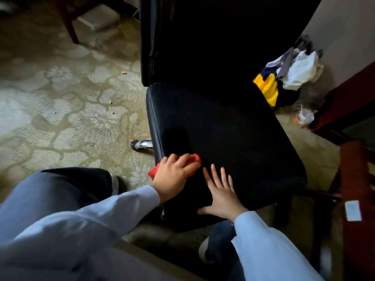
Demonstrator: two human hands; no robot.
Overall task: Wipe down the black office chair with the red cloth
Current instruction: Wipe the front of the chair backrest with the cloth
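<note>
Hands at the near edge of the black office chair (233, 128), seen from above. Left hand (174, 176): fingers curled over the red cloth (195, 158), gripping it and pressing it onto the seat (223, 110) at its front-left corner; the cloth shows beyond the fingertips and again at the wrist side, where it reaches the seat's edge. Right hand (224, 194): released, lying palm-down on the seat just beside the left hand, with fingers straight and spread and the thumb pointing towards the left arm. It holds nothing. Both arms wear pale blue sleeves (121, 205).

The seat is dark and padded, with a stitched seam along its left side. The backrest (203, 37) rises at the far side, upright and largely in shadow. One chrome arm of the chair's base (143, 144) projects from under the left edge of the seat.

The chair stands on a worn carpet (60, 98) with a pale floral pattern, dotted with small crumbs. A heap of clothes (284, 78), in yellow, navy, white and grey, lies on the floor against the wall, to the right of the backrest. A crumpled clear wrapper (305, 116) lies near the heap. Dark reddish wooden furniture (355, 179) stands at the right border, bearing a small white label (353, 210).
</note>
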